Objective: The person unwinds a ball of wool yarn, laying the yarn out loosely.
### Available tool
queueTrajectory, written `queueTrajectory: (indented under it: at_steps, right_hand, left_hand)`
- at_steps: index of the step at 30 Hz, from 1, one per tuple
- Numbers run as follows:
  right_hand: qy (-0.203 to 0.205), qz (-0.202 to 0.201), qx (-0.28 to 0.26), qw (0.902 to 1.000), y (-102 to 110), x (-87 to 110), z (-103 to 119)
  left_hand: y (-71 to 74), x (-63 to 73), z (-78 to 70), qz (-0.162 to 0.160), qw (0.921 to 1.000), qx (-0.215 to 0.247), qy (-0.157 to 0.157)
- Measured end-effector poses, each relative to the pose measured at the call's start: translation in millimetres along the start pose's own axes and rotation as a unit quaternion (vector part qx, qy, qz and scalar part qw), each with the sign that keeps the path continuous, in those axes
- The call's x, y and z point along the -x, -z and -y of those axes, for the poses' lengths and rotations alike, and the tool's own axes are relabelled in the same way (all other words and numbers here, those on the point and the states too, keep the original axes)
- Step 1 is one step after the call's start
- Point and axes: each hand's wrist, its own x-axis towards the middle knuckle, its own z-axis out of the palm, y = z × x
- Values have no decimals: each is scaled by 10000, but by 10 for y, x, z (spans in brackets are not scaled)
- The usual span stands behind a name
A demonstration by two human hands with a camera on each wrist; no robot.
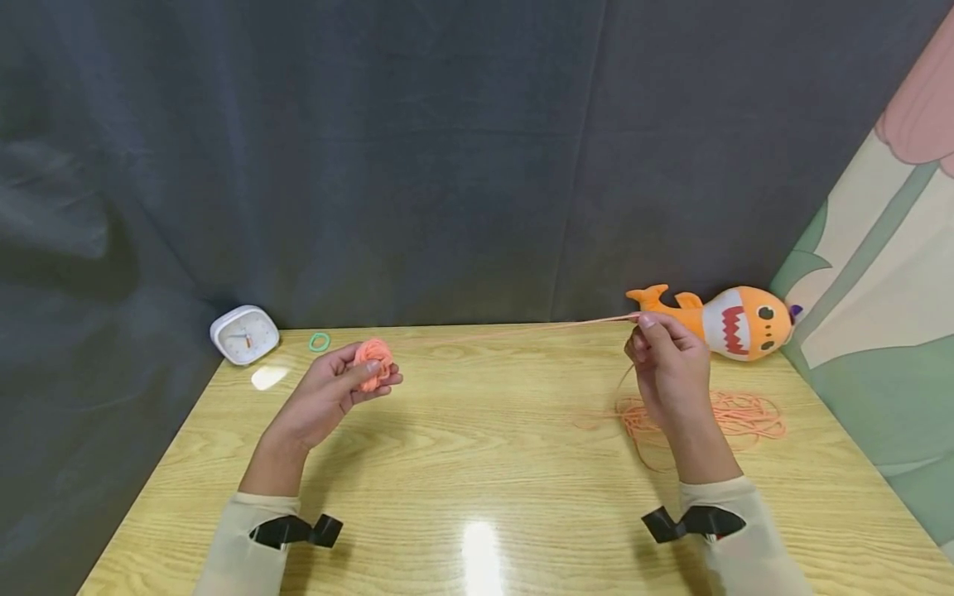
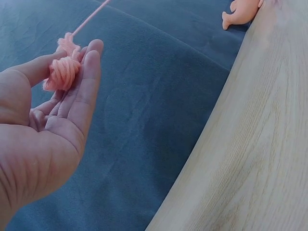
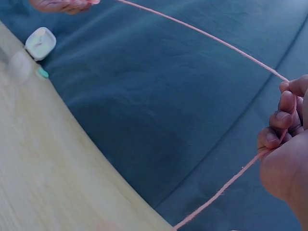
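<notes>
My left hand (image 1: 328, 385) holds a small wound bundle of coral-orange yarn (image 1: 374, 364) between thumb and fingers, above the table. In the left wrist view the yarn bundle (image 2: 63, 72) sits between the thumb and the extended fingers. My right hand (image 1: 674, 372) pinches the strand (image 1: 566, 324) that stretches across from the bundle. Seen from the right wrist, the strand (image 3: 207, 34) enters the pinch, runs past the curled fingers (image 3: 280, 119) and slopes down toward the table. A loose heap of the same yarn (image 1: 749, 418) lies on the table below, partly hidden by the right wrist.
An orange plush shark (image 1: 734, 323) lies at the back right, just behind the right hand. At the back left stand a white clock (image 1: 244, 335) and a green ring (image 1: 319, 342). A dark curtain (image 1: 447, 165) hangs behind the wooden table (image 1: 447, 480).
</notes>
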Motion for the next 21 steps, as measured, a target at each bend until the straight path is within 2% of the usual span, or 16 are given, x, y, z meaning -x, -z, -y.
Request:
queueTrajectory:
  at_steps: [9, 21]
  right_hand:
    - [173, -298, -152, 9993, 84, -47, 141]
    - [347, -1013, -683, 9919, 261, -94, 372]
  left_hand:
    - [21, 6, 22, -16, 10000, -45, -84]
    - [11, 4, 12, 21, 10000, -21, -83]
